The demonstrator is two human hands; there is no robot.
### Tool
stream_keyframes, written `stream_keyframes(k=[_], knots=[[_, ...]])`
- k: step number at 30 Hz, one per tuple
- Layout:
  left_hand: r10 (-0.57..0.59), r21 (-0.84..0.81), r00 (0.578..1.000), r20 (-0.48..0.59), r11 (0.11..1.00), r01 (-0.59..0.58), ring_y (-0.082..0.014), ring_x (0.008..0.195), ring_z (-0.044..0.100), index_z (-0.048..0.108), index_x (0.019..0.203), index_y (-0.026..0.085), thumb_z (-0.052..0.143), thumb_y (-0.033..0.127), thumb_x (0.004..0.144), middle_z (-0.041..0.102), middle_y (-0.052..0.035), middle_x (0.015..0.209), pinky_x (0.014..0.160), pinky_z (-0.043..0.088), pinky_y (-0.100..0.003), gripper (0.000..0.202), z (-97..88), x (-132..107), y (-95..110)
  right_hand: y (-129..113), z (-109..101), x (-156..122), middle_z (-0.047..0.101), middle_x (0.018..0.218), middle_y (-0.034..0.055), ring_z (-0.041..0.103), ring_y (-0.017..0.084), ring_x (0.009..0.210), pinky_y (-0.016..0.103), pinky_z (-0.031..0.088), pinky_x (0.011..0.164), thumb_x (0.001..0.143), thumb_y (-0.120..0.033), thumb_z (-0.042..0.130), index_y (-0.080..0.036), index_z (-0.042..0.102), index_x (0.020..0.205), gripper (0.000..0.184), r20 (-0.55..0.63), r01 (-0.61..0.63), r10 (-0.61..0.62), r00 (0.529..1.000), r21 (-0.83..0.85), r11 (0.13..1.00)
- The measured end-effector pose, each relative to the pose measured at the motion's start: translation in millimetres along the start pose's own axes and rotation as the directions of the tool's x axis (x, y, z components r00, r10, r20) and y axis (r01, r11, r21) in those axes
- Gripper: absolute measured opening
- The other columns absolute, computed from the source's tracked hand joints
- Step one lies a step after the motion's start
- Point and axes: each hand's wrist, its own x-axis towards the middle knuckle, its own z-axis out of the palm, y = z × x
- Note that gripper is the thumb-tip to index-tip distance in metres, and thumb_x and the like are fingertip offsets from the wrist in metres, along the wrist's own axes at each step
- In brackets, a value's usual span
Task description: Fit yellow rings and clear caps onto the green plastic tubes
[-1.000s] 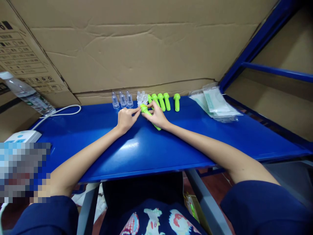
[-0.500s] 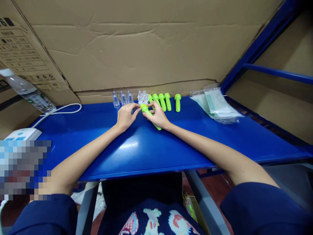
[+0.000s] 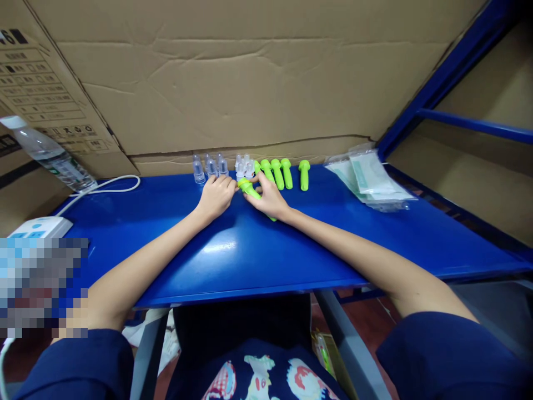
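Note:
A lime-green, torch-shaped plastic piece lies slanted in my right hand, its wide collared end pointing up and left. My right fingers and thumb close around it below that end. My left hand is curled shut, its fingertips right at the collared end; what they pinch, if anything, is hidden. Beyond my hands several similar green pieces lie in a row, one set apart on the right. Clear plastic domed caps stand behind my left hand, with smaller clear parts beside them.
The blue table meets a cardboard wall at the back. Clear plastic bags with pale contents lie at right. On the left are a leaning water bottle, a white cable and a power strip.
My left fingers have curled in from an extended thumb-and-finger pinch at the collared end. My right hand keeps holding the green piece in nearly the same place.

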Motion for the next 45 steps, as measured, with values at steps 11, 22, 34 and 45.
stream_keyframes(k=[11,22,34,45], knots=[[-0.135,-0.135,0.989,0.052,0.981,0.141,-0.0253,0.080,0.069,0.067,0.080,0.014,0.051,0.025,0.091,0.074,-0.0101,0.082,0.074,0.041,-0.038,0.022,-7.8,-1,10,2,2,-1,0.061,0.100,0.0084,0.062,0.023,0.085,0.041,0.055,0.074,0.081,-0.031,0.062,-0.023,0.047,0.096,0.022,0.010,0.055,-0.055,0.998,-0.029,0.998],[-0.180,-0.316,0.983,-0.021,0.934,0.164,-0.0180,0.061,0.061,0.050,0.063,0.020,0.054,0.021,0.082,0.063,-0.0017,0.060,0.073,0.040,-0.034,0.018,-2.4,-3,9,-10,5,-6,0.063,0.101,0.0081,0.061,0.016,0.067,0.034,0.054,0.059,0.080,-0.035,0.063,-0.022,0.048,0.096,0.024,0.023,0.001,-0.002,1.000,0.034,0.999],[0.010,-0.460,1.000,0.011,0.888,-0.003,-0.0152,0.059,0.057,0.051,0.066,0.019,0.054,0.016,0.080,0.060,0.0004,0.062,0.073,0.041,-0.032,0.014,3.1,-3,0,-9,4,-5,0.064,0.102,0.0080,0.066,0.021,0.079,0.037,0.058,0.067,0.078,-0.037,0.066,-0.022,0.052,0.097,0.027,0.016,-0.058,0.056,0.998,0.083,0.995],[-0.247,-0.570,0.961,-0.124,0.810,0.134,-0.0140,0.068,0.061,0.061,0.089,0.017,0.058,0.024,0.087,0.066,-0.0003,0.076,0.071,0.042,-0.029,0.008,4.8,-6,6,-10,-1,-2,0.060,0.116,0.0103,0.061,0.024,0.102,0.038,0.058,0.077,0.083,-0.034,0.061,-0.024,0.050,0.112,0.032,0.016,0.039,-0.040,0.999,0.075,0.996]])
